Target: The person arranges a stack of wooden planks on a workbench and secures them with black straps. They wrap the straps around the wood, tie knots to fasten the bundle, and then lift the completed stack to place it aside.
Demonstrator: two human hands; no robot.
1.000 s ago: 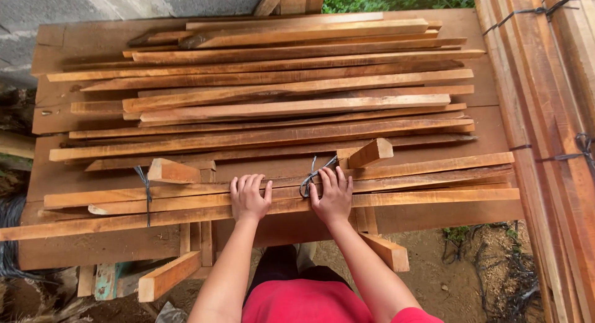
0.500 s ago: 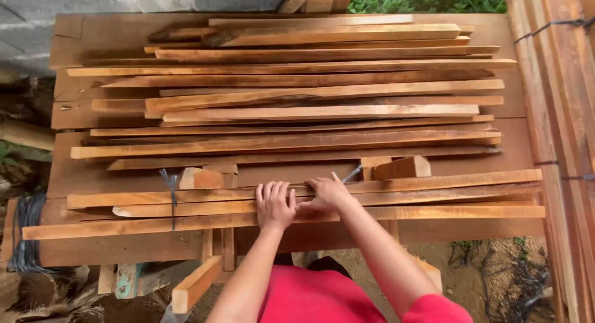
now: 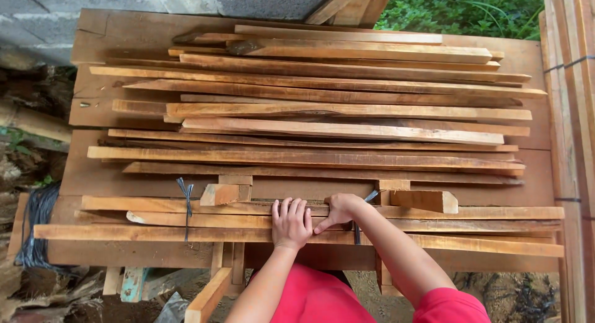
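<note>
Now, left hand: flat, open, pressing bundled slats.
Right hand: closed, pinching dark tie beside it.
Advice: keep slats pressed while tightening.

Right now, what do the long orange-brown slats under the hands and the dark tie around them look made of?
Long orange-brown slats: rough-sawn, unfinished wood, with visible grain and ragged edges. Dark tie: thin twisted strand, possibly wire or cord; too small to tell.
</note>
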